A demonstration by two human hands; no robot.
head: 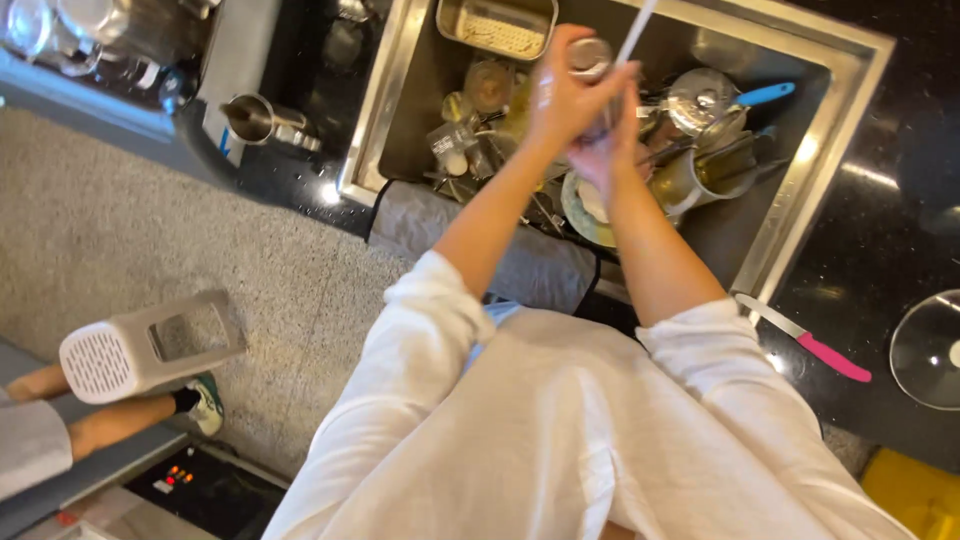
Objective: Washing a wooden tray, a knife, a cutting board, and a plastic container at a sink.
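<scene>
A person in a white shirt stands over a steel sink set into a black tabletop, seen from above. Both arms reach forward over the basin.

The left hand is curled closed around a small metal cup, fingers wrapped on its side, held up above the dishes. The right hand sits just beside and below it, blurred with motion; its grip looks closed, seemingly on a thin white stick that rises past the cup, though the blur keeps me from being sure. The cup is in the air over the middle of the sink, not resting on anything.

The basin is crowded: a rectangular metal tray at the far end, a metal pot, a tool with a blue handle, a plate and glass pieces.

Likely risks: the cup appears wet, so it could slip from the closed fingers and drop onto the glass below, chipping something. Blind reaching into the pile could meet a sharp edge. A pink-handled knife lies on the tabletop just beside the sink's near corner, close to the right elbow; a sweep of the arm could knock it off. A glass lid rests further right.
</scene>
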